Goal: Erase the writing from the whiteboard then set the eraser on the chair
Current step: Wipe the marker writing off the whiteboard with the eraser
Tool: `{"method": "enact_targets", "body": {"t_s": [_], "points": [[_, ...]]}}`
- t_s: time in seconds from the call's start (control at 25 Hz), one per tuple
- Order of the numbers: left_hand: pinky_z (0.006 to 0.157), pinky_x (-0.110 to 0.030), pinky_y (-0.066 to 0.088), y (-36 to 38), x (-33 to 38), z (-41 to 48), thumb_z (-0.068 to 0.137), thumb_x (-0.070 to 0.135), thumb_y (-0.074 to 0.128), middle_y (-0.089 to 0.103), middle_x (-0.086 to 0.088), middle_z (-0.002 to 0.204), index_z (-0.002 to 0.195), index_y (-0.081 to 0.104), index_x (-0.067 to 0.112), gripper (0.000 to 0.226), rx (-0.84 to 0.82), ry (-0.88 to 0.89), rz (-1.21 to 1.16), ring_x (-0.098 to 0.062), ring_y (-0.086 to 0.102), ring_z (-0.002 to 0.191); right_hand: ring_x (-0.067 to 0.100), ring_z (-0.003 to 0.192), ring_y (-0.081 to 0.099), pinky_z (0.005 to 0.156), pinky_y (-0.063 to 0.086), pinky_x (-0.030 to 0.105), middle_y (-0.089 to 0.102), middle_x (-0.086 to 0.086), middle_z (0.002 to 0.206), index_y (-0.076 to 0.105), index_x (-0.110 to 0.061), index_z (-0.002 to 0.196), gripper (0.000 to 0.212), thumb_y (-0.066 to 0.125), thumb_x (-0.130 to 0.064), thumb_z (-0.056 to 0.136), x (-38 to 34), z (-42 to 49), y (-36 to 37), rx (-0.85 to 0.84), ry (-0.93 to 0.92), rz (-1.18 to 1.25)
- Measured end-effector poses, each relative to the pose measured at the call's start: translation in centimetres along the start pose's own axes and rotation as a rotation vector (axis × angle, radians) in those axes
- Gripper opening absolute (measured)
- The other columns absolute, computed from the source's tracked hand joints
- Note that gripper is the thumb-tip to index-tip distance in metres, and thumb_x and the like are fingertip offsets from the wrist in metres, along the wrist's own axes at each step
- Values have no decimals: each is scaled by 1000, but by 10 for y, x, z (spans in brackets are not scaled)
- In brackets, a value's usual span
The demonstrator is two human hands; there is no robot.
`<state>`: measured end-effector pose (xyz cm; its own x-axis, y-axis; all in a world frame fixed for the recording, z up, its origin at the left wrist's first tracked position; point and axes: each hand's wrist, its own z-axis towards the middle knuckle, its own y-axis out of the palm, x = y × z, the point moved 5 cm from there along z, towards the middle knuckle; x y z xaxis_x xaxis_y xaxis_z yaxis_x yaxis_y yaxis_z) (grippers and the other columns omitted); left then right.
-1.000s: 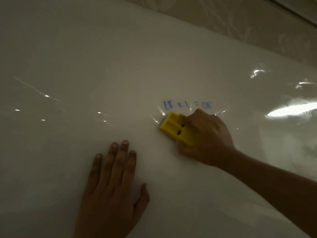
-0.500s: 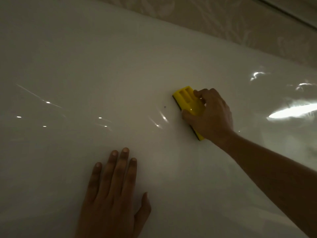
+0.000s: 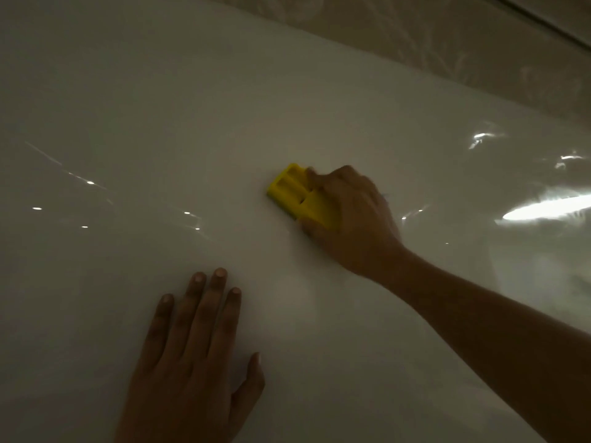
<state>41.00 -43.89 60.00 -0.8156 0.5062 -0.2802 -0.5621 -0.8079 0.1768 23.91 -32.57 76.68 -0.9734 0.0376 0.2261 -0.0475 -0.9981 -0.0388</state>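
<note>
A glossy whiteboard (image 3: 160,107) fills most of the view in dim light. My right hand (image 3: 351,219) grips a yellow eraser (image 3: 295,195) and presses it flat against the board near the middle. My left hand (image 3: 195,356) lies flat on the board below and to the left, fingers spread, holding nothing. A faint blue trace (image 3: 385,196) shows at the right edge of my right hand; no other writing is visible. The chair is out of view.
The board's top edge runs diagonally across the upper right, with a patterned wall (image 3: 447,36) behind it. Bright light reflections (image 3: 543,209) glare on the board's right side.
The blue writing seen a second ago was wiped over. My right hand swept the eraser up over it, then back down and left. My left hand stayed flat.
</note>
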Motion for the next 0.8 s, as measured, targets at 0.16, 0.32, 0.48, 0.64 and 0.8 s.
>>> {"method": "enact_targets", "body": {"t_s": [0.16,0.32,0.48,0.64,0.8], "points": [[117,-59,37,-1,-3,-1,86,48,51,48,-19,159,143,60,2,73,-27,16,2,-34,45,147,28,102,59,87,48,36,61,-2,120,53,-29,136,66,59,-58,77,36,-28,-14,-38,-81,-88],[116,-59,37,1,0,-2,87,47,50,49,-19,158,141,61,2,72,-7,20,24,-34,44,147,33,120,55,95,46,42,57,4,132,52,-28,136,69,72,-54,75,156,-41,-58,142,560,-90],[116,-60,37,-1,-1,-1,87,46,51,48,-21,158,142,60,0,72,-5,17,11,-34,42,148,37,100,59,86,45,40,61,8,118,54,-22,134,61,66,-47,79,94,-50,-33,87,211,-108],[121,-61,35,-6,1,-1,92,46,50,42,-21,163,148,53,0,72,-78,16,5,-37,40,152,25,91,53,80,41,37,60,-2,118,54,-26,133,46,59,-43,91,17,-127,-18,-261,-373,-54],[125,-60,30,-7,-1,-2,96,46,46,37,-21,166,152,47,1,71,-144,3,-3,-39,35,154,33,97,57,83,43,43,65,11,119,59,-20,125,43,50,-47,93,79,-109,-35,-189,-300,-126]]}}
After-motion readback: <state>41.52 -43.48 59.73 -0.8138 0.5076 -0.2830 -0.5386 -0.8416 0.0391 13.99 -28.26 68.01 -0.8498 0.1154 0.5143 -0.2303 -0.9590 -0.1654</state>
